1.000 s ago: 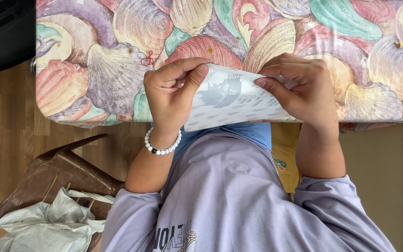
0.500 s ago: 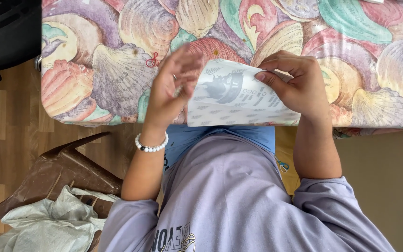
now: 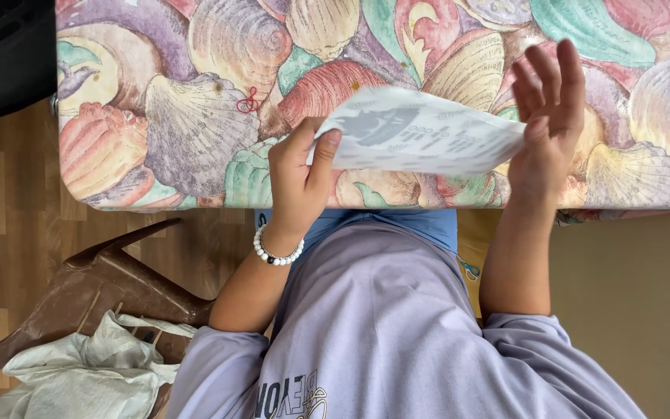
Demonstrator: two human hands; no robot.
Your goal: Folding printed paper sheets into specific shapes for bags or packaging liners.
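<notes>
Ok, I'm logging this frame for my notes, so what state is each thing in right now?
White printed paper sheet: held above the table, bent.
Left hand: closed grip, pinching the sheet's left edge.
Right hand: fingers spread open, at the sheet's right edge.
Seashell-patterned tablecloth: spread flat over the table.
White bead bracelet: worn on the left wrist.
Pale crumpled cloth: heaped on the brown wooden chair.

The worktop (image 3: pixel 195 116) wears a padded cover printed with large seashells in pink, purple, green and cream. A small loop of red thread (image 3: pixel 248 101) lies on it near the left, and tiny yellowish specks dot the cloth.
</notes>
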